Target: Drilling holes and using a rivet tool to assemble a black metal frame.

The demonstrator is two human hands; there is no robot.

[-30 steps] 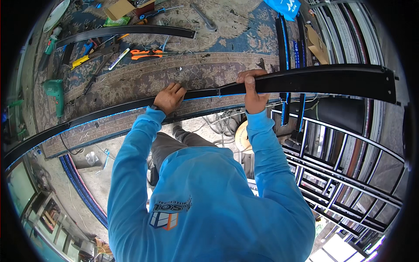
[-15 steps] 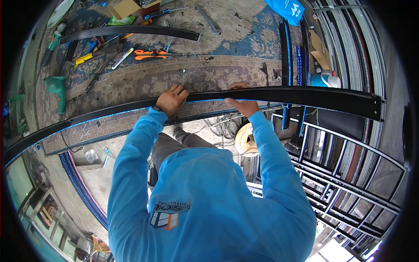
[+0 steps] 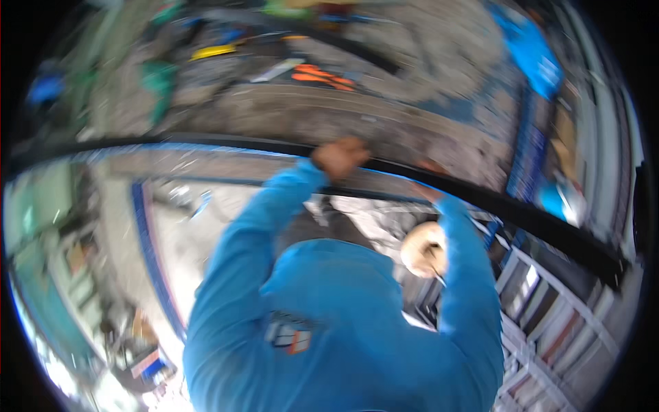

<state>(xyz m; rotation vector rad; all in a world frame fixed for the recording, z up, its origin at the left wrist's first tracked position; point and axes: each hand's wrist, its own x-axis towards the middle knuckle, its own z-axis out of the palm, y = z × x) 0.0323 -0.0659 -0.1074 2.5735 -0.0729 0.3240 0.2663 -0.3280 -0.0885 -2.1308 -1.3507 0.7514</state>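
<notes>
A long black metal profile [image 3: 226, 143] with a strip of blue film along its near edge runs across the whole view, its right end lower in the picture. My left hand [image 3: 341, 156] is closed over it near the middle. To the right, my right hand [image 3: 430, 185] grips the same profile, with part of the hand on the near side and fingers showing beyond the far edge. Motion blur smears both hands, and the profile hides part of the right one.
Beyond the profile, a worktop covered with patterned carpet [image 3: 412, 130] bears orange-handled pliers [image 3: 322, 77], a green power tool [image 3: 159, 86], a yellow-handled tool [image 3: 213, 51] and a shorter black profile [image 3: 357, 49]. A cable spool [image 3: 422, 250] and metal frames [image 3: 542, 302] stand at the near right.
The view has swung and blurred, so the worktop and tools appear shifted right. The long profile now slants down to the right in the picture. Both hands still hold it.
</notes>
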